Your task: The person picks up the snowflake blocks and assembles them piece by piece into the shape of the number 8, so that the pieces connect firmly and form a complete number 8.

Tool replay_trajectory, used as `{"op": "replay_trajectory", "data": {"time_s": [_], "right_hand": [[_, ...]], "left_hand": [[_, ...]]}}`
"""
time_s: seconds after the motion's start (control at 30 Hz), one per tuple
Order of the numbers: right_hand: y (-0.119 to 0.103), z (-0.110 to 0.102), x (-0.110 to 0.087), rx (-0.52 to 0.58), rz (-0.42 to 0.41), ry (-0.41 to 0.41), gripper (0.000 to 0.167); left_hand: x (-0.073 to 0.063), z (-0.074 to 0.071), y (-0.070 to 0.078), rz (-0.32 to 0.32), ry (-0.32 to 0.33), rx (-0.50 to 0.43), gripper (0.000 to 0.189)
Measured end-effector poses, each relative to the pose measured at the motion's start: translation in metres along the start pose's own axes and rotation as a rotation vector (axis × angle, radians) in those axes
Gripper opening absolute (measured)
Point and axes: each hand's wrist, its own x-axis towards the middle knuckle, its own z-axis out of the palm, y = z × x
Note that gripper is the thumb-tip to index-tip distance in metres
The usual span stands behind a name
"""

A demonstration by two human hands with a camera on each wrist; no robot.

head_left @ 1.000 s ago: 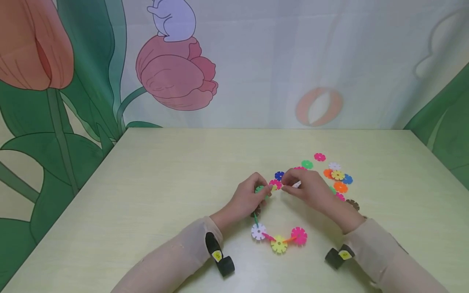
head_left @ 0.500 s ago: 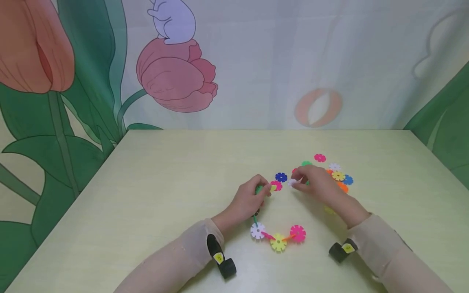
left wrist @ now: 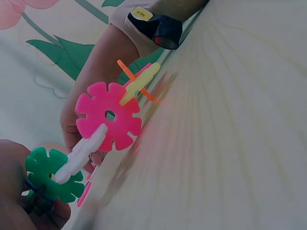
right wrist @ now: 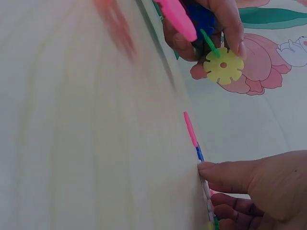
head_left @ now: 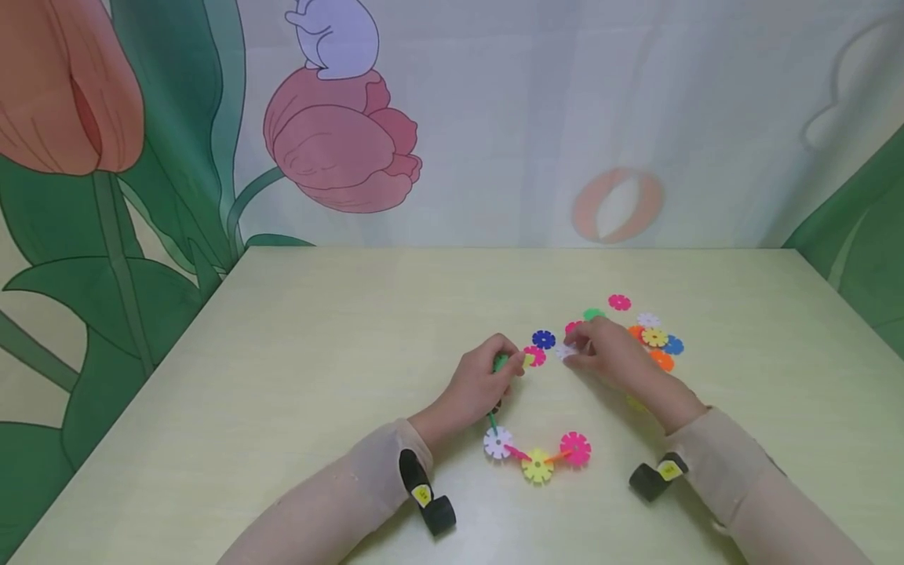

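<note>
My left hand (head_left: 483, 377) grips a linked chain of flower-shaped snowflake discs. A yellow disc (right wrist: 224, 66) at the chain's end shows by the fingertips, joined to a green one seen edge-on. From the hand the chain curves toward me through a white disc (head_left: 497, 443) and a yellow disc (head_left: 538, 467) to a pink disc (head_left: 576, 450). My right hand (head_left: 613, 357) pinches a loose white snowflake disc (head_left: 563, 351) at the table surface, its thumb on the edge. Palm and fingers hide part of the chain.
Loose discs lie around my right hand: a blue one (head_left: 543, 339) and a pink one (head_left: 537, 355) to its left, an orange one (head_left: 661, 361) and a yellow one (head_left: 654, 337) to its right. A printed curtain (head_left: 487, 141) hangs behind the table (head_left: 318, 337).
My right hand has shifted slightly right and away from my left hand, onto the white disc, which has slid a little left. The left hand keeps its hold on the chain.
</note>
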Motion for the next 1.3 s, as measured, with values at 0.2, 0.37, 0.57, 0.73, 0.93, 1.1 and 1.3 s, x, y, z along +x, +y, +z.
{"op": "replay_trajectory", "data": {"time_s": [0.2,0.37,0.57,0.73,0.93,1.1,1.3], "right_hand": [[0.000,0.000,-0.001,0.036,0.033,-0.006,0.030],[-0.001,-0.001,-0.003,0.063,0.025,0.004,0.027],[-0.006,-0.005,-0.007,0.192,0.039,-0.010,0.026],[-0.011,-0.005,-0.009,0.306,-0.010,-0.046,0.025],[-0.022,-0.005,-0.013,0.492,-0.026,-0.105,0.027],[-0.029,-0.001,-0.014,0.586,-0.018,-0.112,0.027],[-0.031,0.009,-0.014,0.672,-0.012,-0.108,0.023]], "left_hand": [[0.000,0.000,0.001,0.012,-0.001,0.003,0.016],[-0.001,0.000,0.001,0.028,0.000,0.020,0.017],[-0.001,0.001,0.002,0.031,0.004,0.033,0.017],[0.000,0.001,0.001,0.037,0.013,0.040,0.017],[0.002,0.002,0.000,0.042,0.008,0.036,0.015],[0.000,0.001,0.001,0.064,0.003,0.044,0.016],[-0.002,0.000,0.002,0.098,0.014,0.066,0.016]]}}
